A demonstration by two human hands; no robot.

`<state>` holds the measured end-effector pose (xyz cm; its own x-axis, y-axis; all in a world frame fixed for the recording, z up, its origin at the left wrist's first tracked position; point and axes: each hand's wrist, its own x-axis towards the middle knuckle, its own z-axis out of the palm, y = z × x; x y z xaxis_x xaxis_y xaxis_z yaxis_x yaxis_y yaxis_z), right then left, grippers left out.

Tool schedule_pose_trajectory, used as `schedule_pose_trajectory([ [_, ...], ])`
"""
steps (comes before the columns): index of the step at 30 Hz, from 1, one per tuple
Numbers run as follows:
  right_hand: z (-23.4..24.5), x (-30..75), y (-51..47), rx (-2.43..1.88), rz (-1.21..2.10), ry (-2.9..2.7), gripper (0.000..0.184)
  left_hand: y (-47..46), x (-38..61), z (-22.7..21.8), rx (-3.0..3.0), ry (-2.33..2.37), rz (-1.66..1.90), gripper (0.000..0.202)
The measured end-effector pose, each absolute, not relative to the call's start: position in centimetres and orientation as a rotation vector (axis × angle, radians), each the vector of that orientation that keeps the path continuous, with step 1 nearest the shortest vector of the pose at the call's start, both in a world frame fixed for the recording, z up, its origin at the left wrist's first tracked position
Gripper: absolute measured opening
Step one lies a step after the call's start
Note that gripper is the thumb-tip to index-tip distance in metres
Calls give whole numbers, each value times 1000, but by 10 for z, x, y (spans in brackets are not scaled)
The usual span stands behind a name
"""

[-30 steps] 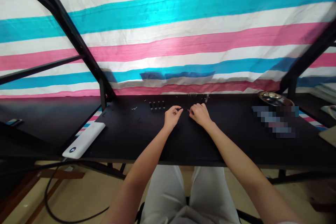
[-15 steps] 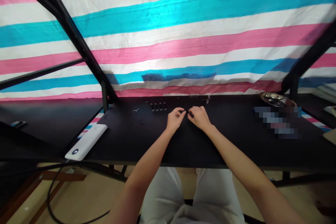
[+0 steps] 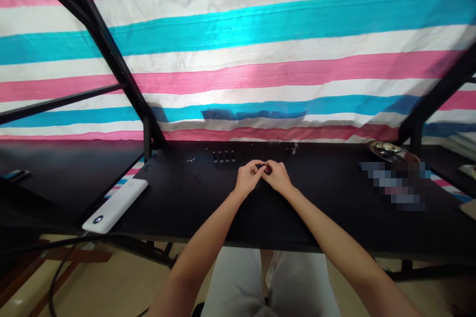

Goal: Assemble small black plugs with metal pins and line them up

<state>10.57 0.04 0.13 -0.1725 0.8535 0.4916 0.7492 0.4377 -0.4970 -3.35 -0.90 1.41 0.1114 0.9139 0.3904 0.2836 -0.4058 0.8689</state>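
Note:
My left hand (image 3: 247, 178) and my right hand (image 3: 277, 177) meet at the fingertips above the black table, thumbs and forefingers pinched together. Whatever they pinch is small and dark, mostly hidden by the fingers, and I cannot make out its kind. Just beyond my left hand, several short black cylinders with pale ends (image 3: 226, 157) stand in a row. Farther back, a row of tiny pieces (image 3: 274, 143) lies near the table's rear edge. A small clear or silvery piece (image 3: 295, 148) is beyond my right hand.
The black table (image 3: 178, 208) carries a white power bank (image 3: 115, 206) with a cable at left. A shiny metal dish (image 3: 394, 151) sits at the back right, beside a blurred-out item (image 3: 392, 185). White thin scraps (image 3: 191, 160) lie left of the cylinders. Black frame bars (image 3: 107, 49) rise at left.
My hands were slightly apart, each with something small and dark at its fingertips; now the fingertips have come together. The camera view has shifted a little.

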Motion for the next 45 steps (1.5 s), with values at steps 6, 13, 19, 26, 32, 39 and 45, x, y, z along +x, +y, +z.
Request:
schedule_pose_trajectory([
  [6, -1, 100, 1, -1292, 248, -1906, 17, -11, -34, 16, 1802, 1164, 1313, 27],
  [13, -6, 102, 8, -1244, 415, -1777, 21, -8, -42, 24, 1634, 1116, 1524, 39],
  [19, -16, 81, 46, -1365, 506, -1821, 16, 17, -81, 34, 898, 1135, 1984, 34],
  [26, -16, 29, 84, -1461, 392, -1999, 6, 24, -91, 29, 656, 1089, 1923, 35],
  [32, -19, 26, 87, -1507, 447, -1962, 9, 12, -74, 34, 792, 1044, 1909, 33],
  [39, -12, 35, 72, -1537, 370, -2007, 16, 5, -66, 32, 985, 1083, 1848, 35],
  [45, -14, 81, 52, -1579, 186, -1997, 10, -6, -58, 26, 1358, 1174, 1755, 32],
])
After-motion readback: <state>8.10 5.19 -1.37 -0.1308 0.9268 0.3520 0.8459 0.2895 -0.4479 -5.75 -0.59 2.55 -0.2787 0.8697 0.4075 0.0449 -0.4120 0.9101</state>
